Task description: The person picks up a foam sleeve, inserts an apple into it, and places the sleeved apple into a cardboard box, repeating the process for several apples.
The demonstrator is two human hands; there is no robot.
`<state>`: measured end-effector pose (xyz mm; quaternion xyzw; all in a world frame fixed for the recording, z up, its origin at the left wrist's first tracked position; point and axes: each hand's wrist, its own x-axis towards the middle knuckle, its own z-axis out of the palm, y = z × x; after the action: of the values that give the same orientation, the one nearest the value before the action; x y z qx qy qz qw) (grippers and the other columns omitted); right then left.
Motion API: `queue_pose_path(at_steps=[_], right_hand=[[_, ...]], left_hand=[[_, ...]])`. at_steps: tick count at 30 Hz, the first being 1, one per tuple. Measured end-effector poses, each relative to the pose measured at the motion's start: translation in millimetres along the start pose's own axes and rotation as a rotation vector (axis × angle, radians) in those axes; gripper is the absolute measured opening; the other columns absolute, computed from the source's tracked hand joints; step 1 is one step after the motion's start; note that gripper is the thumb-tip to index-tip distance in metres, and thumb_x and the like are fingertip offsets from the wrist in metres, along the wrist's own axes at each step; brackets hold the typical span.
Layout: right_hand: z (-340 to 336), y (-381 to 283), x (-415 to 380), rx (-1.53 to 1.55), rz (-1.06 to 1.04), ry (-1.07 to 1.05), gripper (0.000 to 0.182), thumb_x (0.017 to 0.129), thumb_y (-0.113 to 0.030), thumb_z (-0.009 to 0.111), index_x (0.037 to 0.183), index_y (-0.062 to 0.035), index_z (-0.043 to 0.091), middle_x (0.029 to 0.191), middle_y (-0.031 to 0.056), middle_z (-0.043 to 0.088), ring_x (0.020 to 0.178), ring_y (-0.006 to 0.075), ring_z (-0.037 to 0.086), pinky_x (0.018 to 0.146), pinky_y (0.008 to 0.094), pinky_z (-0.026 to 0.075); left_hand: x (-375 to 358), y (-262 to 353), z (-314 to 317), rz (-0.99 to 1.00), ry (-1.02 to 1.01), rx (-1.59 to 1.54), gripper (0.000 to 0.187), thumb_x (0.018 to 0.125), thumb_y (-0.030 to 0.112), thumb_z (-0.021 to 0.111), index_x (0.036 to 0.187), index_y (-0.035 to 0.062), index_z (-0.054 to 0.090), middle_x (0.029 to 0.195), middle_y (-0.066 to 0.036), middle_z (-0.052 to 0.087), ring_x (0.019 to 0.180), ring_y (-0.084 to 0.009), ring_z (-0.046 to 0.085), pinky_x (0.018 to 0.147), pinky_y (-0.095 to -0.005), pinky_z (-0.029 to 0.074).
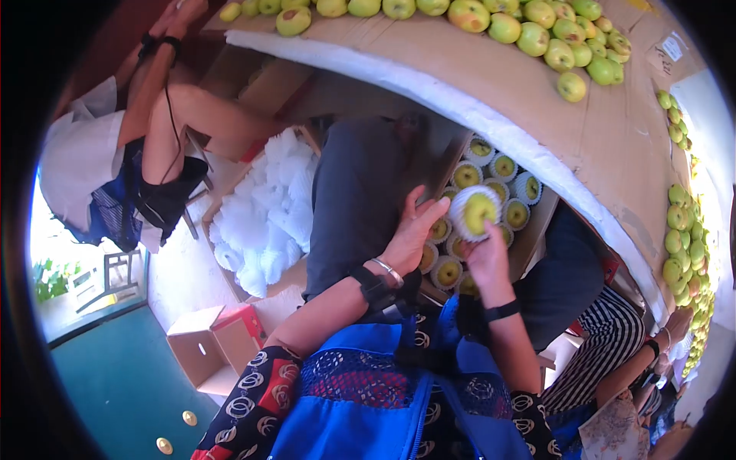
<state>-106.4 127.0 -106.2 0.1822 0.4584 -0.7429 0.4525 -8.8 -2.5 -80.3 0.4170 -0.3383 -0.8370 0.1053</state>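
A green apple (pixel 481 211) in a white foam net (pixel 461 214) is held up in front of me. My right hand (pixel 487 257) has its fingers closed on the apple's near side. To the left of the net is my left hand (pixel 412 236), its fingers apart and the thumb tip right at the foam. Below both hands stands a cardboard box (pixel 543 221) between my knees, packed with several net-wrapped apples (pixel 504 166). Part of that box is hidden behind my hands and the held apple.
A table (pixel 429 57) with a white padded edge curves across ahead, bearing loose green apples (pixel 533 38). White foam nets (pixel 264 207) fill a box at my left. An open carton (pixel 207 349) lies on the floor. People sit at left (pixel 92 146) and right (pixel 629 376).
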Motion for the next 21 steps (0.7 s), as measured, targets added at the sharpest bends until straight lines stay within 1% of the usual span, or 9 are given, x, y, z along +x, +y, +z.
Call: queue_pose_path(at_steps=[2, 3, 4, 6, 7, 11, 16, 19, 21], right_hand=[[-11, -18, 29, -0.002, -0.125, 0.091, 0.04, 0.081, -0.031, 0.062, 0.113, -0.0119, 0.05, 0.102, 0.0017, 0.059, 0.086, 0.0135, 0.056, 0.068, 0.026, 0.046], [-13, -30, 43, -0.012, -0.159, 0.118, 0.039, 0.081, -0.031, 0.062, 0.112, -0.0115, 0.05, 0.102, 0.0015, 0.059, 0.086, 0.0129, 0.056, 0.067, 0.0258, 0.046], [-20, -40, 58, -0.027, -0.169, 0.123, 0.039, 0.081, -0.031, 0.063, 0.112, -0.011, 0.05, 0.101, 0.0012, 0.059, 0.084, 0.0125, 0.056, 0.067, 0.0255, 0.046], [-19, -57, 90, -0.069, -0.203, 0.137, 0.042, 0.078, -0.031, 0.066, 0.111, -0.0113, 0.049, 0.101, 0.0015, 0.056, 0.087, 0.0127, 0.054, 0.067, 0.0254, 0.045], [-19, -62, 109, -0.099, -0.207, 0.153, 0.043, 0.077, -0.031, 0.067, 0.111, -0.0113, 0.049, 0.102, 0.0022, 0.055, 0.088, 0.0133, 0.053, 0.067, 0.0256, 0.045], [-24, -66, 163, -0.17, -0.194, 0.182, 0.049, 0.073, -0.034, 0.071, 0.109, -0.0093, 0.05, 0.099, 0.0057, 0.054, 0.085, 0.0163, 0.052, 0.065, 0.0264, 0.047], [-31, -70, 196, -0.206, -0.157, 0.226, 0.051, 0.071, -0.034, 0.072, 0.11, -0.0083, 0.05, 0.101, 0.0054, 0.053, 0.085, 0.017, 0.052, 0.066, 0.0266, 0.047], [-30, -71, 214, -0.168, -0.126, 0.181, 0.051, 0.071, -0.034, 0.073, 0.109, -0.008, 0.051, 0.101, 0.0051, 0.054, 0.086, 0.0169, 0.052, 0.067, 0.0269, 0.047], [-32, -71, 223, -0.13, -0.116, 0.223, 0.05, 0.071, -0.033, 0.074, 0.109, -0.0081, 0.052, 0.1, 0.0043, 0.055, 0.085, 0.0167, 0.053, 0.066, 0.0276, 0.047]], left_hand=[[-6, 12, 0, -0.124, -0.095, -0.099, 0.06, 0.084, 0.027, 0.061, 0.134, 0.0103, 0.03, 0.121, -0.006, 0.05, 0.113, -0.0188, 0.045, 0.094, -0.0372, 0.035], [-10, 18, 0, -0.175, -0.167, -0.08, 0.054, 0.086, 0.024, 0.058, 0.131, 0.0106, 0.033, 0.119, -0.005, 0.051, 0.11, -0.0162, 0.046, 0.093, -0.0342, 0.035], [-13, 17, -2, -0.192, -0.152, -0.104, 0.054, 0.086, 0.024, 0.058, 0.131, 0.0106, 0.033, 0.119, -0.005, 0.051, 0.11, -0.0162, 0.046, 0.093, -0.0342, 0.035], [-14, 16, -8, -0.129, -0.237, -0.027, 0.047, 0.086, 0.021, 0.057, 0.127, 0.011, 0.038, 0.116, -0.004, 0.052, 0.106, -0.0136, 0.047, 0.091, -0.032, 0.036], [-14, 18, -10, -0.131, -0.242, -0.087, 0.039, 0.087, 0.017, 0.056, 0.123, 0.0104, 0.042, 0.113, -0.003, 0.054, 0.102, -0.0108, 0.048, 0.089, -0.0273, 0.037], [-16, 24, -11, -0.043, -0.287, -0.147, 0.03, 0.089, 0.01, 0.053, 0.118, 0.008, 0.046, 0.11, -0.003, 0.055, 0.101, -0.0086, 0.049, 0.087, -0.021, 0.037], [-18, 31, -8, -0.038, -0.319, -0.192, 0.028, 0.09, 0.009, 0.052, 0.116, 0.0051, 0.046, 0.11, -0.003, 0.055, 0.105, -0.0097, 0.048, 0.091, -0.0243, 0.037], [-17, 36, -9, -0.04, -0.33, -0.191, 0.026, 0.09, 0.008, 0.05, 0.115, 0.0051, 0.046, 0.11, -0.003, 0.055, 0.105, -0.0096, 0.048, 0.092, -0.0246, 0.036], [-17, 38, -8, -0.043, -0.319, -0.113, 0.025, 0.089, 0.007, 0.05, 0.114, 0.0048, 0.046, 0.11, -0.003, 0.054, 0.105, -0.0093, 0.047, 0.092, -0.0252, 0.036]])
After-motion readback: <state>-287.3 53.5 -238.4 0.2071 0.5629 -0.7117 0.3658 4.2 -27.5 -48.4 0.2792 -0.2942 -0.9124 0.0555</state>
